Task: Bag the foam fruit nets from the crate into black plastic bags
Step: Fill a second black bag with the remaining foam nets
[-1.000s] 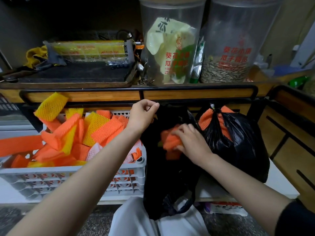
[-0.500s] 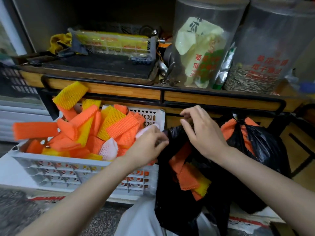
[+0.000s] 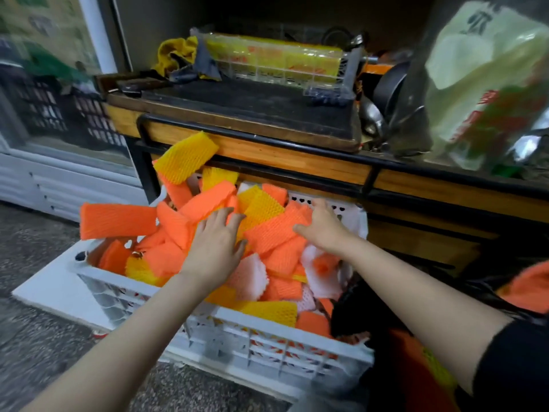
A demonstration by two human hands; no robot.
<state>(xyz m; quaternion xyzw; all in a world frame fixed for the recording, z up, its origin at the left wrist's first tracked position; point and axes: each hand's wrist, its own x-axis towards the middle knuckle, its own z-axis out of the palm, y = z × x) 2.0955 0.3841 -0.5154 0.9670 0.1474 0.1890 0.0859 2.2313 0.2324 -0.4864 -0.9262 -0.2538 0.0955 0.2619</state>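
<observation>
Both hands have left the bag and moved to the crate. Left hand [image 3: 217, 245]: grip released, fingers spread flat on the orange, yellow and white foam mesh fruit nets [image 3: 277, 233]. It was pinching the bag rim 0.5 s ago. Right hand [image 3: 325, 230]: grip also released, palm down on an orange net near the crate's far right corner, holding nothing. The nets are heaped in the white lattice plastic crate [image 3: 267, 349], below the black-railed wooden table [image 3: 297, 157]. The black plastic bag [image 3: 353, 310] now sits unheld just beside the crate's right end, with orange nets showing inside it. The view has swung left.
</observation>
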